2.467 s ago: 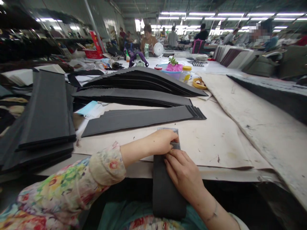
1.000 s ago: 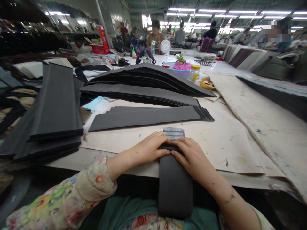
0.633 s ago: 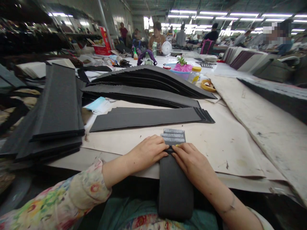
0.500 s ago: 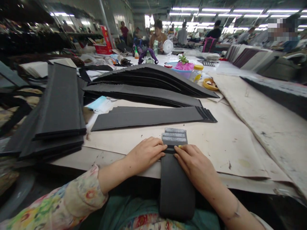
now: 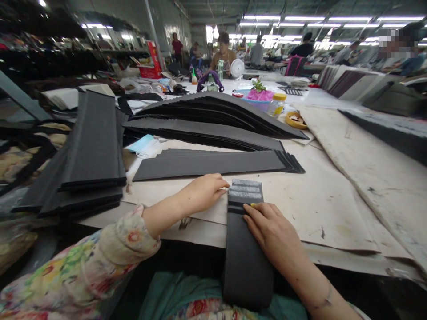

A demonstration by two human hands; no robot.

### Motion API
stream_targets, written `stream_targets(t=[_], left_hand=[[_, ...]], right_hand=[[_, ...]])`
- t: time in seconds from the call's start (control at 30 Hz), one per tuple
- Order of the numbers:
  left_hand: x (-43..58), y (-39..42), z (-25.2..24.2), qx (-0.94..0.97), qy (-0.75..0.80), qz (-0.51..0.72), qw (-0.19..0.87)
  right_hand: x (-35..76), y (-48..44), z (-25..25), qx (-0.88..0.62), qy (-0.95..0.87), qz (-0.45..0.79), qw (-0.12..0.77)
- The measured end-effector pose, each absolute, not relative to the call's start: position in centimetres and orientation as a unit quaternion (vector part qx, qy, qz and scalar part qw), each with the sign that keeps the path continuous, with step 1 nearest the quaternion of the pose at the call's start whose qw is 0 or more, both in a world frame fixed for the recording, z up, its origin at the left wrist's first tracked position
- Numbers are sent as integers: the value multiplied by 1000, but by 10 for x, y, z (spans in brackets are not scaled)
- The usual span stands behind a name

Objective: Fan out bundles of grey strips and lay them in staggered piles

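Dark grey flat strips [image 5: 248, 258] run from the table's near edge down over my lap, their far ends staggered. Whitish, glue-like bands [image 5: 246, 188] cross those far ends. My right hand [image 5: 271, 226] rests on the strips' right side, its fingers together and fingertips pressing by the black folded edges. Beside the left edge of the whitish bands is my left hand [image 5: 210, 191], thumb and forefinger slightly apart, their tips at or near that edge. Whether they touch it I cannot tell. Just beyond both hands lies a fanned stack of similar strips [image 5: 207, 164].
Further strips are piled at the left [image 5: 95, 142] and in a tall bowed stack [image 5: 213, 106] behind. Beyond stand a yellow-lidded jar [image 5: 276, 106], a yellow tape ring [image 5: 295, 120] and a blue basin [image 5: 258, 104]. A blue mask [image 5: 143, 144] lies left. People work in the background.
My left hand has left the black folded edges and moved forward to the whitish bands' left edge. My right hand stays on the strips. The view has shifted slightly.
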State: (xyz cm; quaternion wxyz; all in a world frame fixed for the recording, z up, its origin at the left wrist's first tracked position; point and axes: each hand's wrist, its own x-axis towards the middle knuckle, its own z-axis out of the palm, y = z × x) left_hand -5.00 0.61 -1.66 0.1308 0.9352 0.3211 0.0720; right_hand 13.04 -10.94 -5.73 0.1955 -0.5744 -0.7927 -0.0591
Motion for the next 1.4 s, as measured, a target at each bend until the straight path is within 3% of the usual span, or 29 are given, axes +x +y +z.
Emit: stream_targets(t=[0.33, 0.73, 0.87, 1.23, 1.4], left_hand=[[-33, 1, -29, 942, 318, 72, 78], [-15, 17, -6, 880, 347, 31, 324], [-9, 17, 1, 867, 341, 18, 362], [38, 19, -11, 900, 231, -17, 369], [32, 17, -15, 938, 247, -9, 244]], right_hand=[[130, -110, -59, -579, -786, -66, 205], [130, -110, -59, -582, -785, -58, 205], [131, -110, -60, -581, -784, -62, 210], [129, -111, -61, -591, -770, -58, 233], [129, -112, -62, -588, -763, -62, 260]])
